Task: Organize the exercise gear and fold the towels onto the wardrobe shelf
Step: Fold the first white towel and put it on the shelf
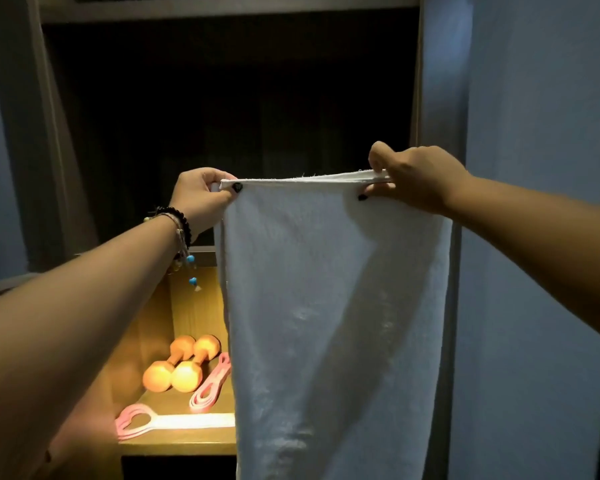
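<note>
Holding the Towel Up by Its Top Edge

Holding a white terry-cloth towel (333, 306) up in front of the wardrobe, the person has it stretched between both hands. The left hand (201, 194) pinches one top corner between thumb and fingers; the right hand (409, 174) pinches the other end of the top edge, where the cloth looks doubled into layers. The towel hangs freely below, covering the right part of the lit wooden wardrobe shelf (177, 441).

On the shelf's left part, towards the back, two orange dumbbells (181, 365) lie side by side. Just beside them lies a coiled pink resistance band (210, 384), and a pink looped stretch strap (142, 422) runs along the front edge.

The towel appears soft, light and limp; it will sag and crease wherever it is not supported, so the corners and the hemmed top edge seem the best places to hold it. Bringing those corners together evenly would likely give a clean fold. Letting go of one corner would probably drop the whole side.
</note>
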{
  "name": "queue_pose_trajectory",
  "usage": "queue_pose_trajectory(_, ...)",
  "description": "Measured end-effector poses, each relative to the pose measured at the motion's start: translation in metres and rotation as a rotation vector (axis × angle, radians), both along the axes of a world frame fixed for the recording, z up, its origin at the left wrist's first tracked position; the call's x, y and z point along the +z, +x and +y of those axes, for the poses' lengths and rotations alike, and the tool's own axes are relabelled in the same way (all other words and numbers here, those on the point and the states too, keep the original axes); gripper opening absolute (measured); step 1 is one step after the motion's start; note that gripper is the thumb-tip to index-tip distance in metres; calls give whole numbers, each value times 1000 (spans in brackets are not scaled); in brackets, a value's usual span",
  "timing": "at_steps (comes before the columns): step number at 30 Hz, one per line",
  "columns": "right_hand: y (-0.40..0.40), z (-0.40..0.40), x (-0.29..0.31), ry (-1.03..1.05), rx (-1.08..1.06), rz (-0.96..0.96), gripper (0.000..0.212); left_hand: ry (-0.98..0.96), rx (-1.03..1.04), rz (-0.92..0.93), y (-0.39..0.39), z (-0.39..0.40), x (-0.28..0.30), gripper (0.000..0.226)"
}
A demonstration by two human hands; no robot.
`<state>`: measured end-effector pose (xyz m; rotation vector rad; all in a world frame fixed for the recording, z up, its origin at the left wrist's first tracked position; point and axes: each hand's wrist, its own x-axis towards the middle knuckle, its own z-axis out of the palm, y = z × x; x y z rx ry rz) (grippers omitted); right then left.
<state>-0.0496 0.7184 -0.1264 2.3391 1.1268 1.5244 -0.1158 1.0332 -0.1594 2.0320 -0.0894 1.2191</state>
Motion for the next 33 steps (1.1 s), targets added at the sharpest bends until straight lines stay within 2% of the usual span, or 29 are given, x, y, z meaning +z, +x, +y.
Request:
queue_pose_trajectory(8, -57, -27, 14, 38, 55, -15, 57, -50, -171, -56, -82, -23, 8, 17)
queue_pose_trajectory(11, -95, -38, 27, 98, 68, -15, 50, -93, -243, -109, -128, -37, 16, 22)
queue_pose_trajectory(16, -160, -56, 28, 148, 137, 12, 38, -145, -426, -152, -195, -45, 9, 11)
queue_pose_trajectory(20, -197, -68, -5, 95, 179, 62, 37, -184, -601, -95, -227, -33, -24, 12)
queue_pose_trajectory(23, -208, -70, -30, 80, 202, 154, 37, -257, -647, -72, -236, -27, -49, 15)
queue_pose_trajectory(30, -154, -53, -103, 37, 169, 395, 57, -477, -542, 136, -196, -29, -126, 40)
queue_pose_trajectory(33, -113, -38, -155, -14, 146, 525, 57, -616, -439, 309, -156, -21, -182, 29)
